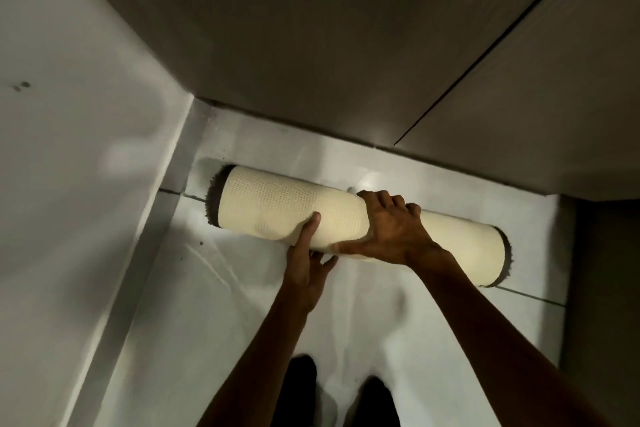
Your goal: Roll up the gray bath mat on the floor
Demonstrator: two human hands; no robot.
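The bath mat (273,204) lies on the floor as a tight roll, its cream mesh backing outward and dark gray pile showing at both ends. It runs from left to lower right, close to the base of the far wall. My right hand (391,229) is wrapped over the top of the roll near its middle, thumb along the near side. My left hand (308,263) grips the roll from below and in front, thumb pressed on the backing.
Pale tiled floor (242,305) with grout lines. A white wall (69,114) rises on the left, a dark panel (311,45) with a seam at the back, and a dark edge (602,288) on the right. My legs (301,392) show at the bottom.
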